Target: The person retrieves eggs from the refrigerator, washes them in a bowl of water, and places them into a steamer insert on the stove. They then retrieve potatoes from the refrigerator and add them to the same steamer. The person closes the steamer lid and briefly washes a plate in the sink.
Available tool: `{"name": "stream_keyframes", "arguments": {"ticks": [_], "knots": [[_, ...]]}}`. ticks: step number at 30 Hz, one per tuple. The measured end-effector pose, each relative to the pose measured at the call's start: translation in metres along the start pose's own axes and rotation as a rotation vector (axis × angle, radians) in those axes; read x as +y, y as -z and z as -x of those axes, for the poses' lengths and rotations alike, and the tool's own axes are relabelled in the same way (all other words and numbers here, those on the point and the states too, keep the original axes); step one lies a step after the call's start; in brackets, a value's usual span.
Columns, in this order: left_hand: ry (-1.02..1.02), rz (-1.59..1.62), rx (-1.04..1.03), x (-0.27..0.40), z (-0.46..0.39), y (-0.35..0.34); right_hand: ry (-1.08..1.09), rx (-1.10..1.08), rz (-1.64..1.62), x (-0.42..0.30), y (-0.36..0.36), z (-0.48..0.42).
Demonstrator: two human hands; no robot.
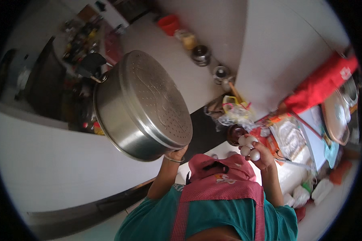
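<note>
A stainless-steel steamer pot with a perforated base point(166, 99) is tilted in front of me, its holed bottom facing right. My left hand point(178, 153) grips its lower edge, most of the fingers hidden behind the metal. A black handle point(92, 64) sticks out at the pot's far side. In my right hand point(264, 156) are several white eggs point(249, 147), bunched between thumb and fingers. This hand is apart from the pot, in front of the right side of my pink apron point(217, 186).
Along the wall on the pale counter point(157, 39) stand a red container point(169, 24), metal pots point(201, 55) and a yellow-handled plastic bag point(233, 111). A red cloth point(319, 84) hangs at right above a cluttered shelf. A brown round vessel point(236, 132) lies beyond the eggs.
</note>
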State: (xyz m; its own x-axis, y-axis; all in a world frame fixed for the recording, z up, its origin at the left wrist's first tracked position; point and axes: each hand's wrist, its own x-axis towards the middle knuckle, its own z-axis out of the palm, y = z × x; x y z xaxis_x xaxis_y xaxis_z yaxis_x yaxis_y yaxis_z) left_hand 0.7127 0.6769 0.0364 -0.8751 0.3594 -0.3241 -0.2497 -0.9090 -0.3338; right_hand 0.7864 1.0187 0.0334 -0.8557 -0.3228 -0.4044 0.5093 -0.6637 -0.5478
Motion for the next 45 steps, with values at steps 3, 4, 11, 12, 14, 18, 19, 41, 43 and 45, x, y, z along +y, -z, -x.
{"name": "stream_keyframes", "arguments": {"ticks": [3, 4, 11, 12, 14, 18, 19, 41, 43, 45], "knots": [[0.212, 0.215, -0.254, 0.024, -0.004, -0.002, -0.071, -0.065, 0.0, 0.004, -0.018, -0.034], [0.223, 0.216, -0.302, 0.032, -0.007, -0.001, -0.098, -0.081, 0.002, 0.003, -0.023, -0.044], [0.139, 0.327, -0.322, 0.063, -0.024, -0.002, -0.22, -0.209, 0.059, -0.011, -0.056, -0.134], [0.109, 0.315, -0.327, 0.068, -0.029, -0.004, -0.237, -0.221, 0.055, -0.013, -0.06, -0.145], [0.194, 0.297, -0.482, 0.077, -0.044, -0.005, -0.276, -0.301, 0.015, -0.023, -0.066, -0.168], [0.077, 0.188, -0.539, 0.11, -0.054, -0.001, -0.331, -0.286, 0.057, -0.048, -0.081, -0.208], [0.001, 0.203, -0.458, 0.121, -0.051, 0.0, -0.313, -0.278, 0.091, -0.054, -0.087, -0.218], [-0.816, -0.911, 0.353, 0.33, -0.137, -0.137, -0.179, -0.554, 0.693, -0.107, -0.364, -0.513], [-0.799, -0.883, 0.398, 0.344, -0.145, -0.145, -0.244, -0.537, 0.853, -0.071, -0.377, -0.554], [-0.847, -0.947, 0.464, 0.359, -0.163, -0.155, -0.201, -0.642, 0.965, -0.033, -0.386, -0.603]]}}
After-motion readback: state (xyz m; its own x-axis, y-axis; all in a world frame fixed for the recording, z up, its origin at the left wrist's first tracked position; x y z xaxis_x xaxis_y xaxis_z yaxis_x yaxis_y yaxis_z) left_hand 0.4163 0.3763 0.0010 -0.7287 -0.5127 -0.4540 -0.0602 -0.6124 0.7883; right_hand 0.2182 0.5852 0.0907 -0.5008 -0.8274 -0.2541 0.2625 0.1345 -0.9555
